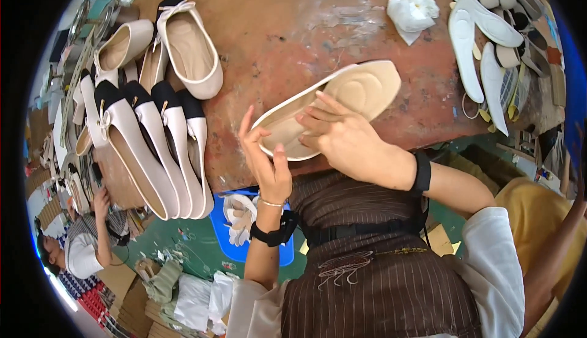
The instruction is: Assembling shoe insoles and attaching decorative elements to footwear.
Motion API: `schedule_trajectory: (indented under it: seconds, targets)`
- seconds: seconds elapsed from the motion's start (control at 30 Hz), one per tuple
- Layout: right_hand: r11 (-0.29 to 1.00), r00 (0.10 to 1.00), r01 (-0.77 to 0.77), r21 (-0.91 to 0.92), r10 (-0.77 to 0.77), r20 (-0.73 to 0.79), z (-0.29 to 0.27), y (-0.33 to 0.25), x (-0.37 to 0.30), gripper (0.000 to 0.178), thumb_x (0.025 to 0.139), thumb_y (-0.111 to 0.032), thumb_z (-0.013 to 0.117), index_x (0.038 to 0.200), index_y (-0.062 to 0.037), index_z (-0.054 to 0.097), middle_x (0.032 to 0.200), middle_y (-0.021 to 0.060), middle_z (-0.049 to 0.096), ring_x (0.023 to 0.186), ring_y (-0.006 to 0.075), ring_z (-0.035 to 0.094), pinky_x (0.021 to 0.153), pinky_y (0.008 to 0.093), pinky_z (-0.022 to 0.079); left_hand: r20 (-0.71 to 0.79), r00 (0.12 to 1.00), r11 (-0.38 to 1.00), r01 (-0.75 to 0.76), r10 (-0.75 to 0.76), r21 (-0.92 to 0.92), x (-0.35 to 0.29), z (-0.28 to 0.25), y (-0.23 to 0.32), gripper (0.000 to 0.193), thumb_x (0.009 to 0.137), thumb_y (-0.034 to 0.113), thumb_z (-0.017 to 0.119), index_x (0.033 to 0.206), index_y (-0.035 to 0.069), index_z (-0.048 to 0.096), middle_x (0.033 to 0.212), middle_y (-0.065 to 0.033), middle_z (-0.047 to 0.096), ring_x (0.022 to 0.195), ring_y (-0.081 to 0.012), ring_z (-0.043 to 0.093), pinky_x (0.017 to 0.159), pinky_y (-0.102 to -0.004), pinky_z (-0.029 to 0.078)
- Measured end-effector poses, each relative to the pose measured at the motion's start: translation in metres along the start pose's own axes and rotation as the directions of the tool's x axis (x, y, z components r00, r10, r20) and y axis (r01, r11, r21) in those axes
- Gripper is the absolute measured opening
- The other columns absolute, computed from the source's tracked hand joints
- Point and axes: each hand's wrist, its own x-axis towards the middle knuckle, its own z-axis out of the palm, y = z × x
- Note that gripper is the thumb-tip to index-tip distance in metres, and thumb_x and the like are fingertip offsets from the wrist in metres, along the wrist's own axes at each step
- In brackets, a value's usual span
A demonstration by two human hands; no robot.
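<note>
A beige ballet flat (293,111) lies tilted over the near part of the worktable, directly in front of me. Inside it sits a cream insole (380,87), whose end with a rounded cushion pad shows at the right. My left hand (267,165) is closed round the shoe's left end, thumb and fingertips at the rim and one finger pointing up. Reaching in from the right, my right hand (345,139) rests its fingers on the insole inside the shoe. Those fingers are apart and partly bent; its thumb is hidden.
Several pale flats with black toes (147,148) stand at the left. White insoles (468,44) are piled at the far right, near crumpled white paper (413,9). A blue bin (281,254) is below the table edge. Another person (85,246) works at the lower left.
</note>
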Motion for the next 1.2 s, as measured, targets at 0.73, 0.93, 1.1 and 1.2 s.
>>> schedule_trajectory:
  seconds: [0.73,0.93,1.1,1.2]
  targets:
    - [0.900,0.868,-0.430,0.074,0.434,-0.240,-0.027,0.030,-0.002,0.038,0.082,0.000,0.054,0.119,0.0060,0.056,0.127,0.0268,0.057,0.120,0.0383,0.057,0.115,0.0571,0.027,0.583,0.813,0.705,-0.417,0.007,0.574,-0.023,0.065,0.093,0.046,0.071,0.029,0.079,0.110,0.005,0.069,0.130,-0.0182,0.062,0.072,-0.0261,0.067,0.056,-0.0343,0.056]
    - [0.848,0.872,-0.484,-0.218,0.445,-0.204,-0.022,0.015,-0.002,0.037,0.082,-0.004,0.055,0.115,0.0136,0.056,0.108,0.0244,0.063,0.107,0.0352,0.061,0.116,0.0485,0.028,0.602,0.798,0.724,-0.439,0.042,0.532,-0.022,0.066,0.087,0.046,0.067,0.018,0.071,0.112,0.005,0.071,0.132,-0.0162,0.063,0.065,-0.0220,0.064,0.052,-0.0302,0.054]
    - [0.840,0.854,-0.520,-0.158,0.518,-0.054,-0.017,0.031,0.009,0.045,0.081,-0.002,0.052,0.121,0.0175,0.051,0.115,0.0338,0.056,0.110,0.0429,0.057,0.116,0.0513,0.027,0.569,0.821,0.698,-0.430,0.039,0.573,-0.023,0.066,0.085,0.045,0.068,0.020,0.072,0.110,0.005,0.072,0.129,-0.0164,0.064,0.067,-0.0229,0.064,0.052,-0.0316,0.054]
    - [0.863,0.865,-0.501,-0.069,0.502,-0.012,-0.023,0.016,-0.006,0.063,0.079,0.001,0.052,0.135,0.0224,0.033,0.136,0.0406,0.041,0.133,0.0494,0.040,0.116,0.0591,0.022,0.607,0.794,0.750,-0.416,0.024,0.515,-0.025,0.065,0.085,0.038,0.069,0.022,0.072,0.102,0.002,0.072,0.130,-0.0182,0.064,0.064,-0.0238,0.063,0.052,-0.0315,0.055]
